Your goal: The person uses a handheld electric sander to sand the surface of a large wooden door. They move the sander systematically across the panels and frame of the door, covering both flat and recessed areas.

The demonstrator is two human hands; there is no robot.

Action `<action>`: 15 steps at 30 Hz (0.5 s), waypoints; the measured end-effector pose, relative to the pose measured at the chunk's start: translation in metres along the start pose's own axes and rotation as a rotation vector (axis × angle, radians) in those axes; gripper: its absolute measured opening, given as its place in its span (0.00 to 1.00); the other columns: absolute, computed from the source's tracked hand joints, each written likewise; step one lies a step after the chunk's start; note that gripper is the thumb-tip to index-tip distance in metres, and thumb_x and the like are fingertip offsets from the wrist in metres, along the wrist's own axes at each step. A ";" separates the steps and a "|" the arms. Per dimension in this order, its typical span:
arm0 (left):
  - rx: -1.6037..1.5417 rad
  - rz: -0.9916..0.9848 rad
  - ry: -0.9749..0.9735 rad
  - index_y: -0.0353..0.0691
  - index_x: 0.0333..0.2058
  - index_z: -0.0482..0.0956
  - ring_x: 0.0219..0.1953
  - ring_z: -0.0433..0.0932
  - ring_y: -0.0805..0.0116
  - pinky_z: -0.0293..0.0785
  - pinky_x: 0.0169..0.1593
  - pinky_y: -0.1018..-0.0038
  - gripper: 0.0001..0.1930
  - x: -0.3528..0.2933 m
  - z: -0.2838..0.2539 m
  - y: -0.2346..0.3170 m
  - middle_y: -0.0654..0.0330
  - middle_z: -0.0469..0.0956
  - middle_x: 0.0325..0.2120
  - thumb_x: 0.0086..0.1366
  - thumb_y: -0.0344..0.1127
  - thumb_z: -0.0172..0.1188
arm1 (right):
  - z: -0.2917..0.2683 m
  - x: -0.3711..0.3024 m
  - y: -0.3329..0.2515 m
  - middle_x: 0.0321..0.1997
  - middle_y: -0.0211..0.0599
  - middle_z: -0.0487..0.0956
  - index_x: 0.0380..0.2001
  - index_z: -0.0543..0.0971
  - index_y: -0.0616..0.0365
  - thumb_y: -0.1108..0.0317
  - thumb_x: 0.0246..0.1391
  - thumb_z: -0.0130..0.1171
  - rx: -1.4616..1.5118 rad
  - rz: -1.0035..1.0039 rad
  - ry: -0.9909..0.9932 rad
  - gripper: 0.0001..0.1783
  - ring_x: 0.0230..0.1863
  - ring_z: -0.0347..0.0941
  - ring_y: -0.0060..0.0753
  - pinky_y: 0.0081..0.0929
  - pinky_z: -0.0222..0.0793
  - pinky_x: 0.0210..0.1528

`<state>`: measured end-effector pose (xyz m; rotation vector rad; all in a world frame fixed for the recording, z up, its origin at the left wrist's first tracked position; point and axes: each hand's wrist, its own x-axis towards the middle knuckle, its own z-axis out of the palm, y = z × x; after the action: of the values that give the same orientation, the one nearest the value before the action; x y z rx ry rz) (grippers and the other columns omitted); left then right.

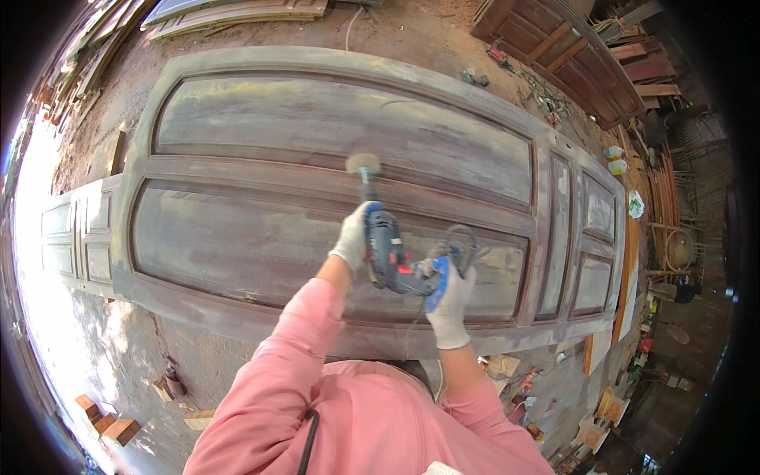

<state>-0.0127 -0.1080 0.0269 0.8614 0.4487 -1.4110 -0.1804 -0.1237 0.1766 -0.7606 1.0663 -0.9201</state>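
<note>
A large panelled door lies flat in front of the person, its surface patchy grey, brown and pale yellow. A dark drill with red details is over the middle of the door, its round, pale brush head above the lower edge of the door's far long panel. The head is blurred, and I cannot tell whether it touches the wood.

The left hand, in a whitish glove with blue on it, is clamped around the front of the drill, over the door's middle. The right hand, gloved likewise, is closed on the drill's rear handle, above the door's near long panel. A dark, blurred loop shows beside that hand, over the same panel. Both pink sleeves reach across the near edge of the door.

A smaller panelled door piece sits just beyond the door's left end. Wooden blocks lie on the ground nearer the person than the door's left end, and a reddish-brown panelled door lies past its far right corner.
</note>
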 end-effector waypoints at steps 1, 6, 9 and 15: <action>0.016 0.074 0.013 0.43 0.31 0.82 0.24 0.80 0.63 0.81 0.33 0.65 0.16 -0.015 -0.008 0.019 0.59 0.82 0.24 0.61 0.51 0.63 | 0.019 -0.003 0.004 0.29 0.38 0.77 0.37 0.76 0.66 0.80 0.55 0.56 -0.040 0.023 -0.016 0.06 0.25 0.74 0.30 0.32 0.76 0.33; -0.007 0.173 0.013 0.42 0.32 0.81 0.24 0.81 0.63 0.81 0.33 0.65 0.15 -0.052 -0.070 0.087 0.59 0.83 0.25 0.65 0.49 0.59 | 0.064 -0.020 0.053 0.31 0.36 0.79 0.37 0.77 0.65 0.82 0.55 0.56 0.033 0.098 -0.204 0.07 0.26 0.75 0.26 0.28 0.75 0.33; 0.005 0.182 0.034 0.43 0.33 0.80 0.24 0.81 0.63 0.82 0.33 0.65 0.14 -0.062 -0.071 0.079 0.59 0.82 0.25 0.66 0.48 0.59 | 0.056 -0.034 0.065 0.33 0.33 0.80 0.39 0.79 0.64 0.83 0.55 0.56 0.059 0.037 -0.216 0.09 0.28 0.75 0.23 0.24 0.74 0.35; 0.098 0.016 -0.018 0.44 0.32 0.82 0.22 0.79 0.66 0.79 0.31 0.68 0.14 -0.029 -0.009 0.009 0.61 0.82 0.23 0.63 0.50 0.62 | 0.003 -0.042 0.025 0.33 0.32 0.81 0.41 0.80 0.64 0.81 0.57 0.56 -0.080 -0.133 0.063 0.09 0.32 0.76 0.22 0.23 0.74 0.37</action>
<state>-0.0066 -0.0826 0.0451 0.9284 0.3603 -1.4345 -0.1793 -0.0750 0.1719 -0.8820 1.1229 -1.0248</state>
